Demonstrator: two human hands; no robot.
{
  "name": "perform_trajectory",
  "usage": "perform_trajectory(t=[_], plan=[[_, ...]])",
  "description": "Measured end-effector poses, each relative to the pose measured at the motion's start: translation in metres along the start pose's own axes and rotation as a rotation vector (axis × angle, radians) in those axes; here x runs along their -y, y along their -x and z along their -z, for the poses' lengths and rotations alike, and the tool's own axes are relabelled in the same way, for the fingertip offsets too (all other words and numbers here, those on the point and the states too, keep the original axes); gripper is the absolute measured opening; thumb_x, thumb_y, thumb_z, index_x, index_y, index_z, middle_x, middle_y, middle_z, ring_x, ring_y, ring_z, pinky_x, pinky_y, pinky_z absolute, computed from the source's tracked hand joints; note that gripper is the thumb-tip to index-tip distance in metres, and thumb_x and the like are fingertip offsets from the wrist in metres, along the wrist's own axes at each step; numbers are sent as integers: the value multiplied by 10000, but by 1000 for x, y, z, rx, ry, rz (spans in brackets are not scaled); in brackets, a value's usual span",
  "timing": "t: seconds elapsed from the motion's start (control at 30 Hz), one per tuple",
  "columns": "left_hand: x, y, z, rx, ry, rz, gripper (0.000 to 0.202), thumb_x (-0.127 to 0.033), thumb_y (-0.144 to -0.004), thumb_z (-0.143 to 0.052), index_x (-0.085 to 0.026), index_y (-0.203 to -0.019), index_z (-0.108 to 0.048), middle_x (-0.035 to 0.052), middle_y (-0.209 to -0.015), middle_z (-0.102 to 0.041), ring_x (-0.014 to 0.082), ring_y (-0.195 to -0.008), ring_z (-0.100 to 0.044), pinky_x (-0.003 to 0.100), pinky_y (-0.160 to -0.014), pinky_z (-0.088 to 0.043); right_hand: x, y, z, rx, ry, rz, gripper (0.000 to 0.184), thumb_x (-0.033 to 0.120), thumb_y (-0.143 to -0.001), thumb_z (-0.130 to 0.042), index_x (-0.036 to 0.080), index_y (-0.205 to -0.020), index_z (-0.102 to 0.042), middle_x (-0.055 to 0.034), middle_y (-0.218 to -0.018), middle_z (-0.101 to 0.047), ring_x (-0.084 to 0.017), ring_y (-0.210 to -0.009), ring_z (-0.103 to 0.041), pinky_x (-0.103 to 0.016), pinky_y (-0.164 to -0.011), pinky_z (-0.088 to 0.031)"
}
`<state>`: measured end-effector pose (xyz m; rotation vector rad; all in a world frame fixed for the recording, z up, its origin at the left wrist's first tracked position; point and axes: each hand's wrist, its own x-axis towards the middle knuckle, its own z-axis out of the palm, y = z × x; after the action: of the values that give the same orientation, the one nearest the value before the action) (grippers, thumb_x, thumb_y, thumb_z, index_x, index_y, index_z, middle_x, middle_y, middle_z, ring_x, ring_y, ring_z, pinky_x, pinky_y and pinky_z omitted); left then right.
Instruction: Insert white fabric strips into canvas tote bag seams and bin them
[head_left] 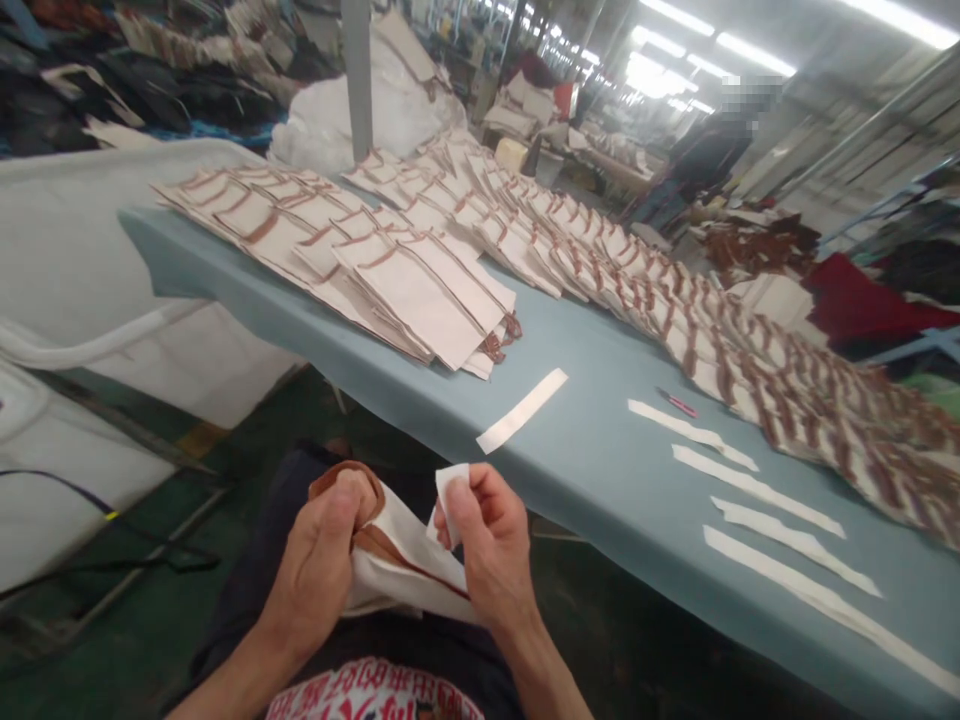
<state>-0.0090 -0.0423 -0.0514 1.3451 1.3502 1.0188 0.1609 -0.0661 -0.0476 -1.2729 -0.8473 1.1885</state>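
Observation:
My left hand (328, 545) is closed on the brown-trimmed edge of a cream cloth piece (401, 550), which looks like a sewn panel or bag. The cloth hangs above my lap, and its far end passes behind my right wrist. Between the thumb and fingers of my right hand (486, 540) is a short white fabric strip (451, 485), its upper end sticking up. Nearest to both hands on the table lies a loose white strip (523, 411) with nothing on it.
On the blue-green table (585, 350) lie piles of cream pieces with brown trim (420, 280), several white strips (757, 488) and a small pink-handled tool (679, 402). White bins (112, 230) stand at the left. A person (690, 160) is farther back.

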Motion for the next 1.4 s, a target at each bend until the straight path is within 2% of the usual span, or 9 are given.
perform_trajectory(t=[0.13, 0.23, 0.4, 0.5, 0.67, 0.8, 0.93, 1.17, 1.4], plan=[[17, -1, 6, 73, -26, 64, 819, -973, -1052, -251, -293, -608, -362, -26, -561, -433, 187, -548, -409, 341, -521, -385, -34, 14, 1, 56, 50, -157, 660, 859, -941, -760, 206, -874, -687, 53, -619, -576, -85, -513, -390, -237, -508, -316], [27, 2, 12, 153, -16, 76, 821, -909, -1089, -280, -269, -611, -467, -13, -573, -507, 182, -541, -422, 329, -500, -367, -43, 18, 0, 86, 93, -190, 627, 824, -954, -736, 207, -864, -676, 65, -614, -525, -94, -539, -380, -249, -536, -327], [25, 1, 23, 347, -14, 39, 694, -767, -1115, -476, -219, -741, -680, 3, -697, -651, 182, -624, -559, 279, -576, -463, -24, 21, 6, 103, 212, -184, 490, 681, -963, -723, 211, -840, -661, 42, -676, -549, -115, -601, -410, -261, -568, -335], [19, -4, 23, 401, -49, 64, 597, -688, -1083, -588, -201, -778, -751, 20, -729, -695, 187, -648, -613, 262, -581, -479, -2, 30, 8, 161, 296, -168, 411, 607, -998, -681, 222, -855, -657, 48, -662, -548, -118, -587, -395, -267, -558, -305], [10, -13, 12, 392, -9, 116, 612, -716, -975, -658, -188, -670, -710, 8, -638, -601, 163, -594, -532, 248, -538, -426, 17, 39, 1, 185, 491, -179, 255, 492, -989, -659, 258, -894, -627, 66, -614, -524, -137, -543, -407, -284, -546, -265], [9, -14, 9, 402, 21, 166, 611, -727, -958, -660, -175, -713, -759, 13, -664, -602, 158, -607, -515, 238, -530, -413, 16, 33, -2, 129, 556, -133, 248, 491, -997, -639, 271, -888, -602, 50, -631, -574, -160, -554, -482, -289, -558, -296], [11, -13, 10, 396, 33, 215, 608, -735, -938, -676, -176, -728, -791, 27, -677, -628, 164, -613, -529, 239, -525, -425, 17, 29, -2, 141, 570, -124, 249, 492, -1004, -628, 275, -887, -594, 47, -637, -592, -172, -574, -522, -288, -572, -315], [12, -16, 12, 419, 4, 181, 596, -719, -939, -683, -168, -791, -858, 64, -758, -735, 183, -663, -596, 239, -564, -474, 16, 26, -5, 141, 624, -137, 238, 487, -1009, -621, 277, -899, -594, 43, -659, -622, -179, -585, -545, -293, -596, -346], [11, -18, 14, 397, -36, 103, 663, -758, -986, -632, -190, -653, -706, 12, -676, -621, 160, -622, -519, 233, -533, -422, 13, 22, -5, 130, 628, -156, 242, 499, -1003, -639, 279, -908, -599, 37, -693, -643, -182, -613, -545, -294, -603, -356]])
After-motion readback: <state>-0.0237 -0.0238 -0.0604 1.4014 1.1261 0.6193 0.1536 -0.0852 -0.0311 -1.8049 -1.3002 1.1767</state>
